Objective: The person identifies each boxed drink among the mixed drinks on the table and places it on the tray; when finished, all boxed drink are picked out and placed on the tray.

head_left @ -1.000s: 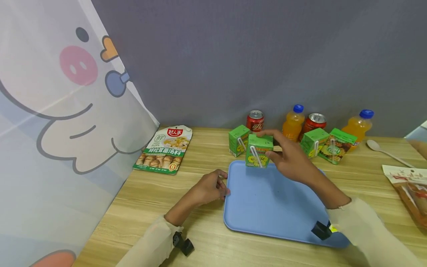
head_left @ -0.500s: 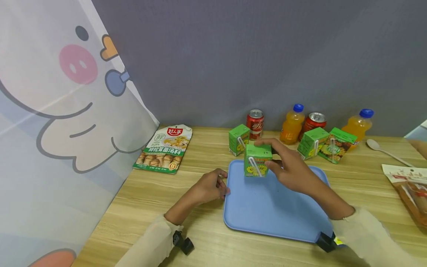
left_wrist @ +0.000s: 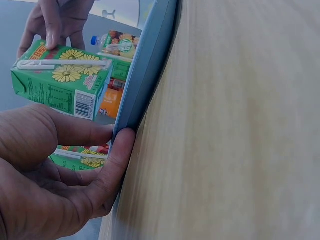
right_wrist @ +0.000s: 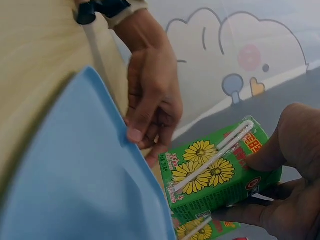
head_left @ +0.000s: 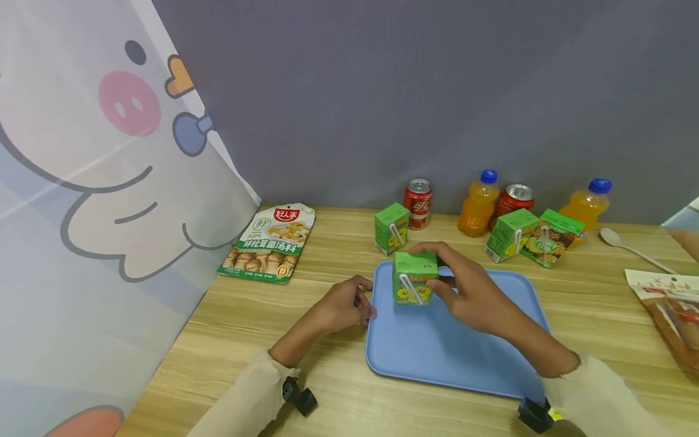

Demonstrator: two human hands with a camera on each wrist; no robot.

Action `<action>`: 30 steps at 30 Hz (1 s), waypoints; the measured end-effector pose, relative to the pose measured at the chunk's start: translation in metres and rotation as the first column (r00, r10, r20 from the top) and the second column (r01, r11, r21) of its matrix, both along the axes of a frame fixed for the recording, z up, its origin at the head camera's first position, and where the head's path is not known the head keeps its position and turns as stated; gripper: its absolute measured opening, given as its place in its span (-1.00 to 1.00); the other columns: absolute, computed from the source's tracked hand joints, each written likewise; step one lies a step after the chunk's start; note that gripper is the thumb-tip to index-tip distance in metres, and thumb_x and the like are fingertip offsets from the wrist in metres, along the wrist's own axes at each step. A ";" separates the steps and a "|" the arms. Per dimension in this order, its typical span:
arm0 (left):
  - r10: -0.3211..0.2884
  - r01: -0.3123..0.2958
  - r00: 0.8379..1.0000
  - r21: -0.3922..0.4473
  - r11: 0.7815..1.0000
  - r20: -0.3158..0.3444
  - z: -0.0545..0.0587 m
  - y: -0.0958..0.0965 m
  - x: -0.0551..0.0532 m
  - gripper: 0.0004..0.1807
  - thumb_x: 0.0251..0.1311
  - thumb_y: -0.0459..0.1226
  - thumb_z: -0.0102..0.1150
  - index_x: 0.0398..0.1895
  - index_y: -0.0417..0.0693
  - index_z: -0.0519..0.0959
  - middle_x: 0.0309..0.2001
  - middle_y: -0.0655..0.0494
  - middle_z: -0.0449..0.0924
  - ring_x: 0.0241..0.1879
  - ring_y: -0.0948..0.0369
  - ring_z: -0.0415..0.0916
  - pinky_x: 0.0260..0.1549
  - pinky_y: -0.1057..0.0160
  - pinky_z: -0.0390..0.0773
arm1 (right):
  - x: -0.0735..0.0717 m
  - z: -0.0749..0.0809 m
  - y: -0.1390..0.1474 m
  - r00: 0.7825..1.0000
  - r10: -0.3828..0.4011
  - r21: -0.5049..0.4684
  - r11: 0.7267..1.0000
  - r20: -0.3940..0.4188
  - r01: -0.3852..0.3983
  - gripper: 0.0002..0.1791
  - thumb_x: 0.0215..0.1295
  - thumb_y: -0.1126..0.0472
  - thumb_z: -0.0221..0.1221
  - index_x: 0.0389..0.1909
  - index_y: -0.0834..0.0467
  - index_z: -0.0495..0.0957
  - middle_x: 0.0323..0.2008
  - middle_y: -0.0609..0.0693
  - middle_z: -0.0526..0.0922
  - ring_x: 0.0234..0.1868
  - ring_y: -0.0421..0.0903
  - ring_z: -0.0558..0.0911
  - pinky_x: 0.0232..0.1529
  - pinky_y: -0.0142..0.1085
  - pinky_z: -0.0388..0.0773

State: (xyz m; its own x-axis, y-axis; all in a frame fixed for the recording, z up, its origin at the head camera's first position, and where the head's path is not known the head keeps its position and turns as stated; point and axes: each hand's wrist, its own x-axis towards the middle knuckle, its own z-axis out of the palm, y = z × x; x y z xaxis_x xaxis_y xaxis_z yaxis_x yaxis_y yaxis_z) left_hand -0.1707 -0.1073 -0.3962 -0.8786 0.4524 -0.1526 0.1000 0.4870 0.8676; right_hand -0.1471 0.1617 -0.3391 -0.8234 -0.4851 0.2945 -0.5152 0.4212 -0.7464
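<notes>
My right hand [head_left: 464,291] grips a green drink carton [head_left: 411,285] with yellow flowers and a white straw on its front. The carton is upright over the left back part of a blue tray [head_left: 448,352]. In the right wrist view, the thumb presses one side of the carton [right_wrist: 210,170] and fingers lie on the other. My left hand [head_left: 341,306] pinches the tray's left rim between thumb and fingers, plain in the left wrist view, where the rim [left_wrist: 145,70] runs between them. The tray lies on the wooden table.
Behind the tray stand another green carton [head_left: 390,229], a red can [head_left: 418,203], an orange bottle [head_left: 478,206], a second can [head_left: 516,199], a third carton [head_left: 510,235], a green packet [head_left: 550,240] and another bottle [head_left: 588,209]. A mushroom packet [head_left: 267,246] lies left; a spoon [head_left: 636,247] and brown packet [head_left: 674,315] lie right.
My right hand has brought the green carton toward me and slightly left, from the tray's back edge to over its left back part. The left hand stays at the rim.
</notes>
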 end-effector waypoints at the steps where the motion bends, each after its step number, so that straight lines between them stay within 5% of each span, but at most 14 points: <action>1: -0.001 0.001 1.000 -0.002 1.000 0.000 0.000 0.000 0.000 -0.48 0.24 -0.45 0.31 0.23 -0.35 0.38 -0.37 0.00 0.60 -0.49 0.15 0.63 -0.46 0.28 0.56 | 0.003 -0.001 -0.001 1.000 -0.001 -0.001 1.000 0.004 0.001 -0.30 0.35 0.56 0.14 0.37 -0.10 0.29 0.28 -0.09 0.43 0.13 -0.11 0.57 0.01 -0.19 0.63; 18: -0.009 0.009 1.000 -0.007 1.000 0.001 0.001 0.000 0.000 -0.48 0.26 -0.45 0.28 0.26 -0.32 0.37 -0.37 0.01 0.62 -0.48 0.13 0.65 -0.49 0.28 0.56 | 0.046 -0.019 -0.019 0.999 -0.035 0.004 0.999 0.031 0.035 -0.28 0.31 0.52 0.22 0.34 -0.16 0.31 0.28 -0.20 0.42 0.19 -0.17 0.52 -0.02 -0.28 0.62; 30: 0.002 -0.002 1.000 -0.009 1.000 0.012 0.004 0.000 0.001 -0.49 0.26 -0.45 0.28 0.25 -0.32 0.38 -0.36 -0.02 0.60 -0.47 0.13 0.64 -0.49 0.26 0.57 | 0.057 -0.028 -0.024 0.998 -0.061 0.056 0.997 -0.022 0.062 -0.27 0.26 0.48 0.29 0.31 -0.18 0.30 0.25 -0.25 0.43 0.20 -0.21 0.51 0.03 -0.18 0.61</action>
